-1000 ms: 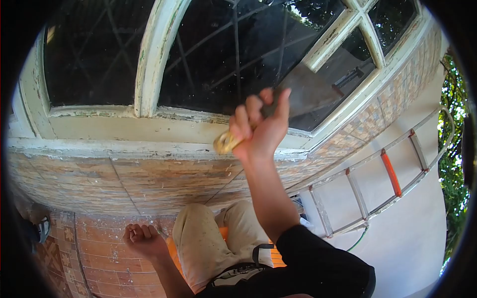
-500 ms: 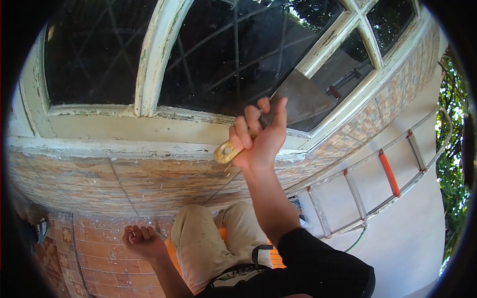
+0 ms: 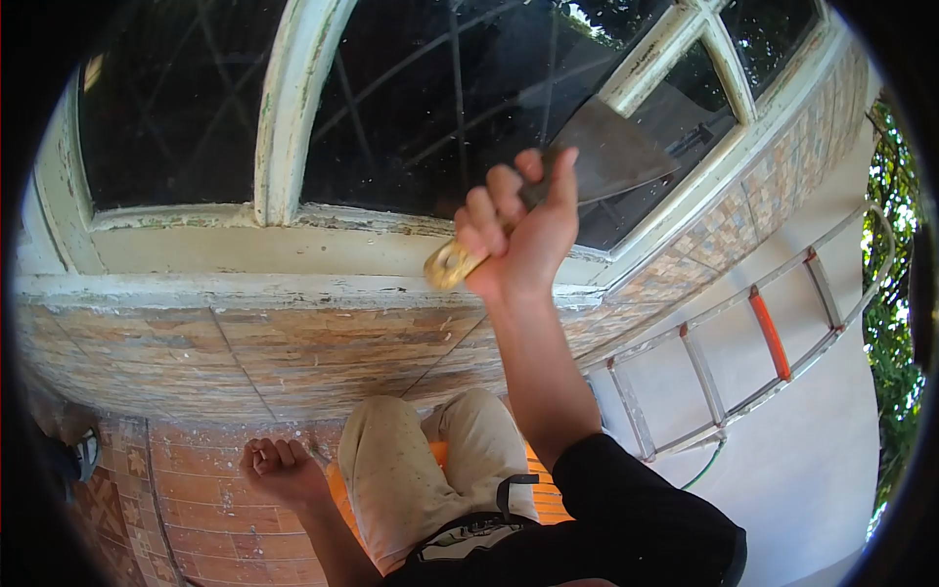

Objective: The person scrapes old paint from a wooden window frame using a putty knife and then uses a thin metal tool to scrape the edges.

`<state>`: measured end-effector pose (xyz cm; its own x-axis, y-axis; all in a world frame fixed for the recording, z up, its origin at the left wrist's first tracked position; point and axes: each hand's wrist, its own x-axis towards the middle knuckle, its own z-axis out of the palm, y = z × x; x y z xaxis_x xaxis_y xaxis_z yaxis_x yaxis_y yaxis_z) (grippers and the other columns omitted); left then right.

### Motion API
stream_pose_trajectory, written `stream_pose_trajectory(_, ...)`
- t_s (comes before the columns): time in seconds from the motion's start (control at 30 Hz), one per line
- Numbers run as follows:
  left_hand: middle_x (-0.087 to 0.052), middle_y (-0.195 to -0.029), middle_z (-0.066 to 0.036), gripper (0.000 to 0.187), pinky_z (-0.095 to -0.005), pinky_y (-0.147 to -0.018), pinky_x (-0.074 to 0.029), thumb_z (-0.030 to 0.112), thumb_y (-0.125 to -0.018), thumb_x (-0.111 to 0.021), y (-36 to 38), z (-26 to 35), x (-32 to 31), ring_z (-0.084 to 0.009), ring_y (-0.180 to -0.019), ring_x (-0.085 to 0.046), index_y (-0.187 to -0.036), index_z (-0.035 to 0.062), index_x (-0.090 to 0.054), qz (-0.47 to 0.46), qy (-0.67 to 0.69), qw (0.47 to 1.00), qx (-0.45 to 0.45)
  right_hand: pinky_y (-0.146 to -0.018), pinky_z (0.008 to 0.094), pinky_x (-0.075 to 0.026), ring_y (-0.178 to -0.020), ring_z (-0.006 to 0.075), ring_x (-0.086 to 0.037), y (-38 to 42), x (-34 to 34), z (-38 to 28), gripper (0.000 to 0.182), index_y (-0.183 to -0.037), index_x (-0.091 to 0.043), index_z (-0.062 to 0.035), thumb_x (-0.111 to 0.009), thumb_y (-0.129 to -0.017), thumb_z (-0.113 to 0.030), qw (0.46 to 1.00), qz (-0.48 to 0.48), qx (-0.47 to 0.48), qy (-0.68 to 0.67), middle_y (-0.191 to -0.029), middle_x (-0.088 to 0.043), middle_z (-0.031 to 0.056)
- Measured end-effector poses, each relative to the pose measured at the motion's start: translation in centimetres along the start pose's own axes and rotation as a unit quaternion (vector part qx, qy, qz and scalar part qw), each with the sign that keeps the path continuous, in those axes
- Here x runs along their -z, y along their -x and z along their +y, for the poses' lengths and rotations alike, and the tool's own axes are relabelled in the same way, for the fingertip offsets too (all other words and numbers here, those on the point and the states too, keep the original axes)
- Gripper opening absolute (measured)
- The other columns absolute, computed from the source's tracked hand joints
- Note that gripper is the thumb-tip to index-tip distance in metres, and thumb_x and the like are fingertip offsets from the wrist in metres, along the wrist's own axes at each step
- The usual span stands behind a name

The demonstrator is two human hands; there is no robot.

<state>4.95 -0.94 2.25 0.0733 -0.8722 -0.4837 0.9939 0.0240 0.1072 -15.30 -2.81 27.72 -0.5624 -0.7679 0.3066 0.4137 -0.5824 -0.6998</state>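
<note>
My right hand [image 3: 518, 230] is wrapped round the yellow, worn handle of a wide-bladed scraper [image 3: 618, 152]. The handle's end, with a hole in it, sticks out below my little finger. Its broad, flat, grey blade points up and right, over the lower right part of the window pane [image 3: 391, 127]. Old white paint is chipped and peeling along the window frame [image 3: 284, 117], mostly at the glass edges. Down on the left, my left hand [image 3: 284, 473] hangs over the tiled floor beside my knee, fingers curled with nothing showing in them.
A white sill [image 3: 196, 291] runs beneath the window, above a stone-tiled wall [image 3: 323, 352]. A metal ladder [image 3: 699, 377] with one orange rung stands at the right. I sit on something orange [image 3: 548, 484]. Paint flakes lie on the floor tiles [image 3: 210, 499]. A person's foot [image 3: 86, 452] shows at far left.
My right hand and the scraper have moved up and slightly right, and the blade is higher across the glass. The left hand stays nearly where it was.
</note>
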Motion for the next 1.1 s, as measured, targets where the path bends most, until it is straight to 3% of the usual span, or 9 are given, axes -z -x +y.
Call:
stream_pose_trajectory(0.1,-0.033,-0.052,0.003,0.019,-0.0239,-0.039,-0.016,0.017,-0.086,-0.05,-0.6,0.1,0.6,-0.008,-0.042,-0.016,-0.069,0.0076,-0.048,-0.044,0.029,0.999,0.014,-0.033,0.0252,-0.018,-0.034,0.0101,-0.019,2.0,1.4,0.9,0.038,-0.078,-0.036,-0.0183,-0.032,-0.093,-0.053,0.999,0.003,-0.039,0.001,-0.049,-0.022,-0.0023)
stream_pose_trajectory(0.17,-0.033,-0.052,0.003,0.019,-0.0242,-0.038,-0.016,0.017,-0.086,-0.05,-0.4,0.2,0.5,-0.0082,-0.041,-0.016,-0.07,0.0072,-0.048,0.005,0.021,1.0,0.001,-0.033,0.0253,-0.019,-0.034,0.0103,-0.019,1.4,1.1,0.4,0.038,-0.079,-0.037,-0.018,-0.032,-0.093,-0.053,0.999,0.006,-0.039,0.0,-0.049,-0.022,-0.002)
stream_pose_trajectory(0.3,-0.034,-0.052,0.003,0.02,-0.0244,-0.038,-0.016,0.018,-0.086,-0.049,0.0,0.3,0.1,-0.0082,-0.042,-0.016,-0.07,0.0068,-0.049,-0.005,0.029,1.0,0.002,-0.033,0.0255,-0.019,-0.034,0.0108,-0.019,-1.2,-1.1,-1.2,0.038,-0.079,-0.037,-0.0171,-0.033,-0.093,-0.052,0.999,-0.046,0.028,-0.002,-0.049,-0.022,-0.0013)
stream_pose_trajectory(0.53,-0.037,-0.053,0.003,0.02,-0.0236,-0.038,-0.016,0.018,-0.086,-0.049,-0.4,0.0,0.5,-0.0081,-0.041,-0.016,-0.07,0.007,-0.049,-0.012,0.017,1.0,0.0,-0.032,0.0261,-0.019,-0.034,0.0111,-0.02,1.0,0.8,0.3,0.038,-0.079,-0.037,-0.0164,-0.034,-0.093,-0.051,0.999,0.027,-0.035,0.01,-0.049,-0.023,-0.0012)
stream_pose_trajectory(0.7,-0.037,-0.053,0.003,0.02,-0.0238,-0.038,-0.016,0.019,-0.086,-0.049,-0.4,0.2,0.5,-0.0081,-0.041,-0.015,-0.069,0.0074,-0.049,-0.042,0.019,0.999,0.003,-0.033,0.0257,-0.019,-0.035,0.0104,-0.019,-2.0,-2.0,-2.3,0.038,-0.08,-0.037,-0.0157,-0.033,-0.094,-0.051,0.998,-0.047,0.047,0.016,-0.049,-0.023,-0.0012)
stream_pose_trajectory(0.9,-0.03,-0.049,0.003,0.021,-0.0239,-0.038,-0.015,0.018,-0.087,-0.048,-0.3,0.0,0.2,-0.0081,-0.04,-0.015,-0.069,0.0072,-0.049,0.019,0.02,1.0,0.001,-0.034,0.0247,-0.017,-0.038,0.0082,-0.019,0.6,-0.3,-0.2,0.037,-0.078,-0.038,-0.0165,-0.032,-0.094,-0.05,0.997,0.048,-0.01,0.056,-0.052,-0.023,-0.0038)
stream_pose_trajectory(1.0,-0.027,-0.048,0.004,0.021,-0.0239,-0.038,-0.015,0.019,-0.086,-0.049,-0.2,0.4,0.7,-0.0081,-0.041,-0.015,-0.068,0.0075,-0.049,-0.036,0.008,0.999,-0.012,-0.034,0.024,-0.018,-0.038,0.0083,-0.019,-1.8,-3.1,-3.0,0.038,-0.077,-0.038,-0.0154,-0.032,-0.094,-0.049,0.997,-0.041,0.06,0.025,-0.053,-0.024,-0.0036)
stream_pose_trajectory(1.07,-0.046,-0.057,0.002,0.017,-0.0257,-0.038,-0.014,0.017,-0.085,-0.05,-1.1,0.3,1.6,-0.0085,-0.041,-0.018,-0.071,0.0066,-0.051,-0.069,0.026,0.997,0.005,-0.034,0.024,-0.018,-0.038,0.0083,-0.019,-1.9,-3.4,-3.1,0.038,-0.077,-0.038,-0.0154,-0.033,-0.094,-0.049,0.997,-0.037,0.06,0.014,-0.053,-0.024,-0.0035)
stream_pose_trajectory(1.1,-0.046,-0.057,0.002,0.017,-0.0257,-0.038,-0.014,0.017,-0.085,-0.05,-1.2,0.0,1.6,-0.0085,-0.041,-0.018,-0.071,0.0066,-0.051,-0.072,0.029,0.997,0.005,-0.034,0.0239,-0.018,-0.038,0.0084,-0.019,-1.9,-3.7,-3.2,0.038,-0.077,-0.038,-0.0153,-0.033,-0.094,-0.049,0.998,-0.033,0.06,0.008,-0.053,-0.024,-0.0034)
